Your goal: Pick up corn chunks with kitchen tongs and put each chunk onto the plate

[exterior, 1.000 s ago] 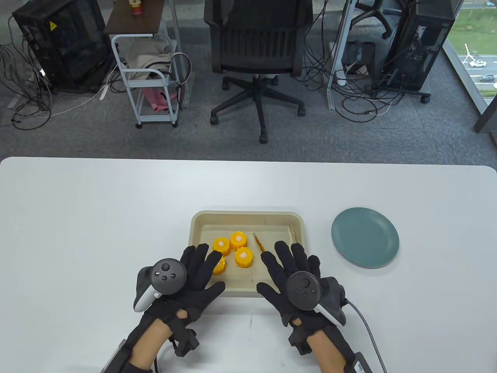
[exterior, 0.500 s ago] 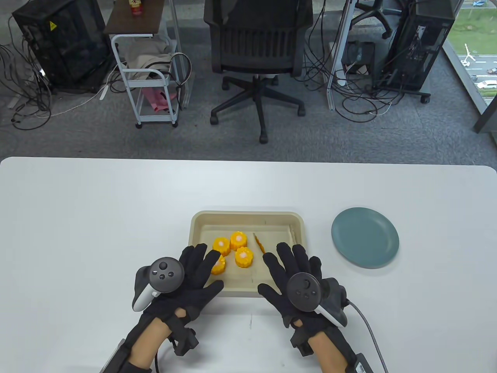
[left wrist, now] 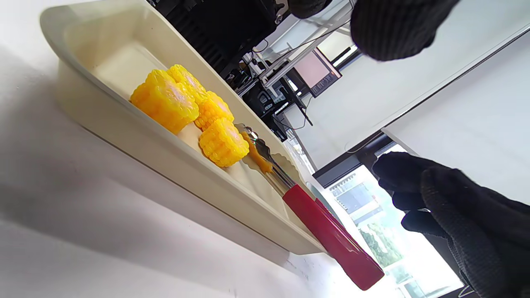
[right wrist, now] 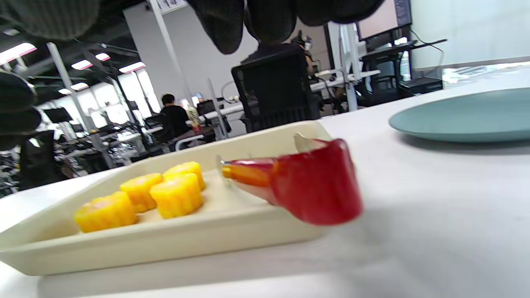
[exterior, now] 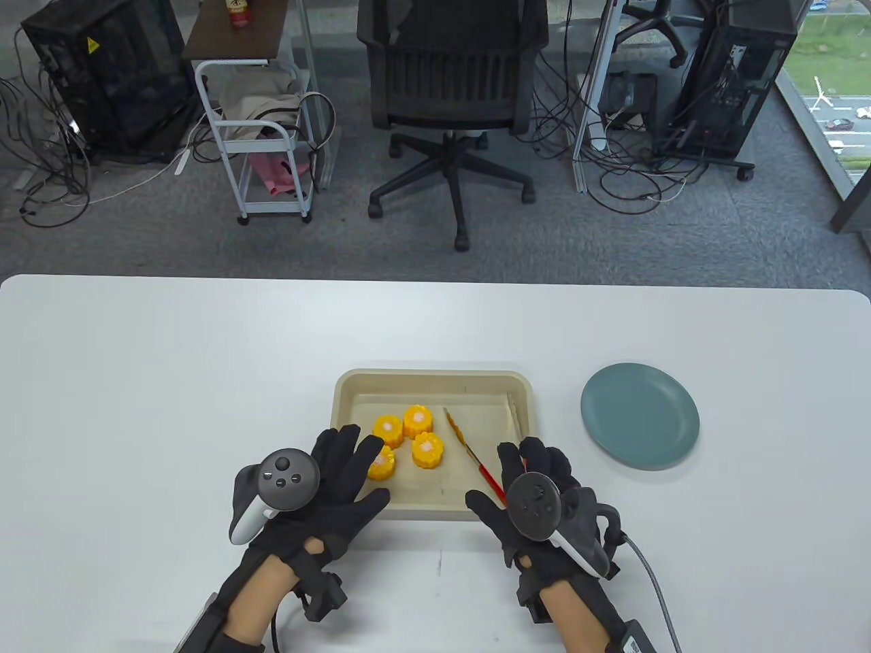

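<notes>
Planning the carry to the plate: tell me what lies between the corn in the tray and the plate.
Only the tray's own right wall and a bare strip of table separate the corn chunks from the plate. The tongs lie inside the tray, right of the corn.

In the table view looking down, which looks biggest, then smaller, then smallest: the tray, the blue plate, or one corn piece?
1. The tray looks biggest.
2. The blue plate comes next.
3. A corn piece looks smallest.

All three sit on the table at about the same distance from the camera, so the order is safe.
</notes>
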Demonstrator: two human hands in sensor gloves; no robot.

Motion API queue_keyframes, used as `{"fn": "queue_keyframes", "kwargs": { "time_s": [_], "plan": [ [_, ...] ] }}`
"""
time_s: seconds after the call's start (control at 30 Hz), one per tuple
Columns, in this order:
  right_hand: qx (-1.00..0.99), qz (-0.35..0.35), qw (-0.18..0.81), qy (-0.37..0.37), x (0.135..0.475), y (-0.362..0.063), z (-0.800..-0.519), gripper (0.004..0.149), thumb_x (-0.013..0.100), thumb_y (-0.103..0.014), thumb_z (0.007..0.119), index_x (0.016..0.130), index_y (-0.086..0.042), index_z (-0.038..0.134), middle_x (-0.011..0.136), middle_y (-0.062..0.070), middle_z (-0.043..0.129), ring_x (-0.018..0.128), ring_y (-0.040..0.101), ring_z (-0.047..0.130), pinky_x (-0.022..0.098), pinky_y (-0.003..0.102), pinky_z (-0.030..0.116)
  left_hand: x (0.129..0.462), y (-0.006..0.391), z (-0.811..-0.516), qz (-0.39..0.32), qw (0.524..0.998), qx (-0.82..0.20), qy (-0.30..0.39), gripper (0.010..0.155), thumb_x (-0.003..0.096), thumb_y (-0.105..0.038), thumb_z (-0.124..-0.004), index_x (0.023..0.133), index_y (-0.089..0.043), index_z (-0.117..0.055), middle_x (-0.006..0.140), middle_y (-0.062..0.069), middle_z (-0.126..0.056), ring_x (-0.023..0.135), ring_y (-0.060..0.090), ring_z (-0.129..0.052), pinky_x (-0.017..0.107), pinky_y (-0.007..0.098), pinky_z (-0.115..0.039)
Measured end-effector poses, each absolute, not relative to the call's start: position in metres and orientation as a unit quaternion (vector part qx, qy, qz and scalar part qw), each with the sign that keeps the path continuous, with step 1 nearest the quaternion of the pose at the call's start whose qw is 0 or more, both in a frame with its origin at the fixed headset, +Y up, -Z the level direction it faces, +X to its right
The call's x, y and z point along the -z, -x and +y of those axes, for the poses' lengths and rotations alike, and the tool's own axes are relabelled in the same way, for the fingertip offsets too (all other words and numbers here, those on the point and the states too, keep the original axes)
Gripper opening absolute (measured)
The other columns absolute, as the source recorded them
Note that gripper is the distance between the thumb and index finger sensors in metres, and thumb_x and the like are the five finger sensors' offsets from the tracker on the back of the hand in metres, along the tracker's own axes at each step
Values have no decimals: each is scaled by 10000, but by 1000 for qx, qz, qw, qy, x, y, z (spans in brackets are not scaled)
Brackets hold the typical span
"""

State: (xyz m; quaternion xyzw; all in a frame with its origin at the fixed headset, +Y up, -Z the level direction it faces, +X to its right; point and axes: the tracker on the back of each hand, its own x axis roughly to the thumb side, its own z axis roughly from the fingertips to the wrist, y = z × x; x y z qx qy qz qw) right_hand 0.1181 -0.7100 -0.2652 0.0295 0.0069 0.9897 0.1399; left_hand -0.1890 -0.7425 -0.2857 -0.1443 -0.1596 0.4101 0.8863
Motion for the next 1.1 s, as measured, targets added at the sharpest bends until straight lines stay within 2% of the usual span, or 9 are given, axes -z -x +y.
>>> {"fn": "queue_keyframes", "kwargs": {
  "time_s": [0.17, 0.5, 0.9, 1.1],
  "plan": [
    [-993, 43, 101, 29, 267, -116, -720, 926, 407, -749, 622, 1097, -181, 379, 1158, 125, 287, 948, 360, 341, 689, 453, 437, 286, 189, -743, -159, 888, -407, 145, 770, 510, -590, -633, 1131, -403, -217, 1200, 14, 6, 1099, 344, 134, 660, 774, -38],
    [-986, 92, 8, 138, 271, -111, -740, 909, 412, -748, 618, 1082, -173, 399, 1116, 141, 342, 855, 323, 443, 612, 417, 474, 287, 191, -742, -150, 888, -411, 142, 770, 510, -585, -637, 1131, -402, -220, 1199, 13, 9, 1094, 334, 148, 659, 770, -23],
    [-982, 88, -34, 166, 277, -105, -754, 831, 411, -748, 608, 1030, -204, 490, 1060, 128, 452, 792, 299, 521, 554, 401, 519, 287, 192, -742, -148, 887, -414, 143, 771, 510, -584, -637, 1132, -401, -220, 1199, 16, 9, 1093, 333, 150, 658, 769, -22],
    [-980, 94, -41, 172, 278, -106, -756, 773, 442, -700, 635, 1017, -191, 546, 1051, 137, 495, 784, 315, 530, 553, 415, 511, 287, 193, -742, -146, 887, -414, 144, 771, 509, -584, -638, 1131, -400, -221, 1199, 16, 9, 1091, 333, 152, 658, 769, -22]
  ]
}}
